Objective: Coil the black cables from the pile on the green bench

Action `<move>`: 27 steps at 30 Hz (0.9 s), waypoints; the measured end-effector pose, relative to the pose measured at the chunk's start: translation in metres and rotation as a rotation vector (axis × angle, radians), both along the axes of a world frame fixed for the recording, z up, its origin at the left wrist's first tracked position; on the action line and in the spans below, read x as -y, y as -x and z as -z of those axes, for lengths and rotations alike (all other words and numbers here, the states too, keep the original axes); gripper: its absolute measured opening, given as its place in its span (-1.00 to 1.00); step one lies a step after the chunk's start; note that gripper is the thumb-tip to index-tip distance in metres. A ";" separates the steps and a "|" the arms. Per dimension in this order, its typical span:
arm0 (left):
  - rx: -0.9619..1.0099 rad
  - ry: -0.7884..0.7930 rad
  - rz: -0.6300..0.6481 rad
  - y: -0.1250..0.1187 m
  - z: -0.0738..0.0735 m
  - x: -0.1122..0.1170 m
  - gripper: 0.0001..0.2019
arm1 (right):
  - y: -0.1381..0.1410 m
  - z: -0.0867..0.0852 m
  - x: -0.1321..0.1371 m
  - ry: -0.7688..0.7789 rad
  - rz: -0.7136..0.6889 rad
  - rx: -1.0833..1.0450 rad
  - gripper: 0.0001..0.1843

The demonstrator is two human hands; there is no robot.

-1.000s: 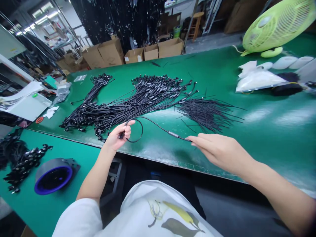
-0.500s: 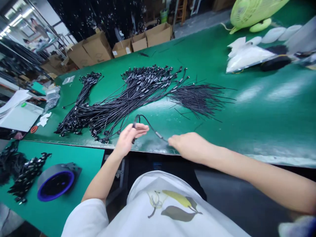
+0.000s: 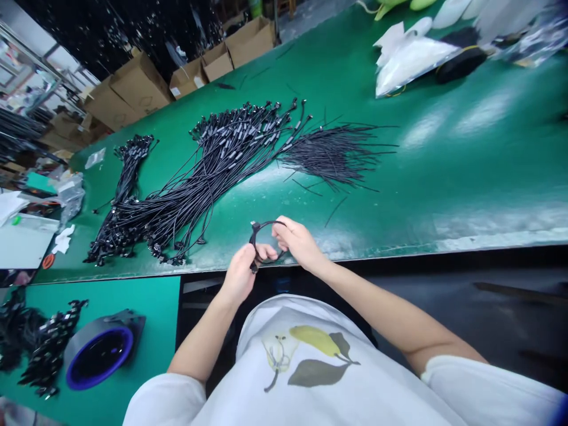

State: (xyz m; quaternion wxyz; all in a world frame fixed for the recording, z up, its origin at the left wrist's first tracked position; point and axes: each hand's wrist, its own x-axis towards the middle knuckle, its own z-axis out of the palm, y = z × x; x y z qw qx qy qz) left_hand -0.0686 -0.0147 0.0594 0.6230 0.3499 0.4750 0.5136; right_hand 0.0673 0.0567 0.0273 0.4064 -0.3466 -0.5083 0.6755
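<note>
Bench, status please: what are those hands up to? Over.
Left bare hand and right bare hand both gripping one looped thin black cable. Heap of thin black cables beyond, apart from both hands, on glossy green tabletop.

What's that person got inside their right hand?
A black cable arches from the left hand into the right hand. The part within the right hand's grip is covered by that hand, so I can't tell whether anything else is in there.

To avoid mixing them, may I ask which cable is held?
The looped cable, held by the left hand and right hand; the long cables beyond lie heaped on the green tabletop.
</note>
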 end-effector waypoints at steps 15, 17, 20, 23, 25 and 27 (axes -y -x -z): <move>-0.495 0.009 0.179 0.000 0.025 0.028 -0.48 | 0.019 -0.018 0.050 0.240 -0.039 -0.270 -0.48; -0.533 -0.008 0.307 0.004 0.029 0.034 -0.44 | 0.021 -0.016 0.049 0.366 -0.018 -0.369 -0.47; -0.379 0.035 0.373 0.004 0.039 0.041 -0.41 | 0.019 -0.014 0.045 0.528 -0.081 -0.501 -0.41; -0.103 0.167 0.296 -0.003 0.043 0.045 -0.44 | 0.016 -0.015 0.041 0.492 -0.163 -0.520 -0.37; 0.116 0.278 0.301 -0.009 0.038 0.046 -0.48 | 0.012 -0.014 0.038 0.404 -0.192 -0.504 -0.39; 0.298 0.386 0.346 -0.012 0.029 0.045 -0.52 | 0.003 -0.014 0.032 0.307 -0.242 -0.446 -0.41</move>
